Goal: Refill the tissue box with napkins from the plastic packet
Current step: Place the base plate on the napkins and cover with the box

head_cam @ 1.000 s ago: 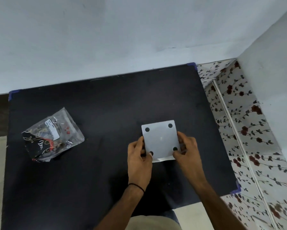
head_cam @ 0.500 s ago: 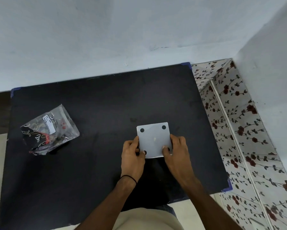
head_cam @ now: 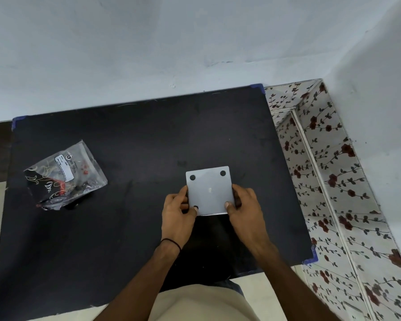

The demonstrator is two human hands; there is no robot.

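Head view, looking down, and both hands are on the tissue box (head_cam: pixel 209 190), which sits upside down on the black bench (head_cam: pixel 130 228), its pale base with dark round feet facing up. The left hand (head_cam: pixel 179 214) pinches the near-left corner, thumb on top by a foot. The right hand (head_cam: pixel 244 210) clamps the near-right edge, thumb pressed on the base, fingers wrapped down the side. So each grip is closed on the box, wrists low, forearms angling in from the near edge of the bench. The plastic packet (head_cam: pixel 65 176) of napkins lies well apart to the left, untouched, and looks unopened. My read: the base panel has to come off first. Best to steady the body with one hand while the other thumb slides or lifts the panel evenly, so it doesn't jam or crack. Then fetch the packet.
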